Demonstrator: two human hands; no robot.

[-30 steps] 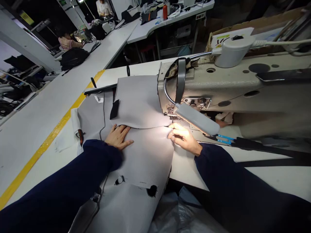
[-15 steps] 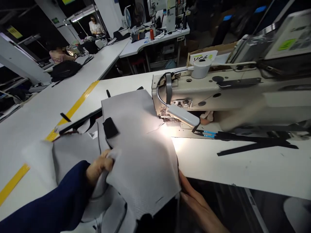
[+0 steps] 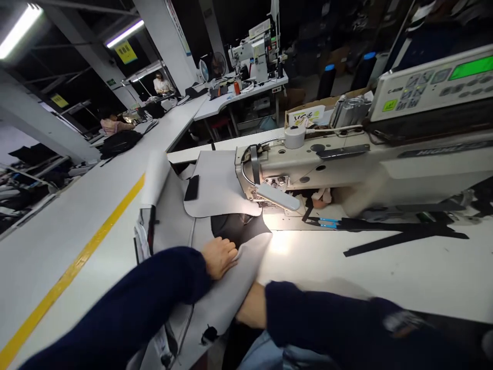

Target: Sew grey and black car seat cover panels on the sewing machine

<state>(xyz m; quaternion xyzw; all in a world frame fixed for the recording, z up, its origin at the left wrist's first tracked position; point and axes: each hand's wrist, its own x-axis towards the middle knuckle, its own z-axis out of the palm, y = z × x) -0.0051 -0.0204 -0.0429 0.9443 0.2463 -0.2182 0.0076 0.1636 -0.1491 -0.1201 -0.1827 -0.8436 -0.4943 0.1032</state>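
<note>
A large grey fabric piece (image 3: 219, 174) with a black tab (image 3: 191, 188) lies on the white table, its rounded edge at the needle area of the sewing machine (image 3: 308, 167). Dark lining (image 3: 234, 228) shows beside that edge. My left hand (image 3: 220, 257) has its fingers curled onto a fold of the grey fabric, just in front of the lining. Close to the table's front edge, my right hand (image 3: 252, 306) reaches under the fabric; its fingers are hidden. The machine's lamp (image 3: 278, 196) lights the spot by the needle.
Blue-handled snips (image 3: 327, 223) and black strips (image 3: 404, 229) lie right of the fabric. A control panel (image 3: 435, 82) stands above the machine. Yellow tape (image 3: 77, 264) crosses the table at left. Two people work farther back, near another sewing machine (image 3: 256, 56).
The grey fabric has been turned, bringing its rounded edge and dark lining to the needle side. My left hand moved right; my right hand moved left from the fabric's side to under it.
</note>
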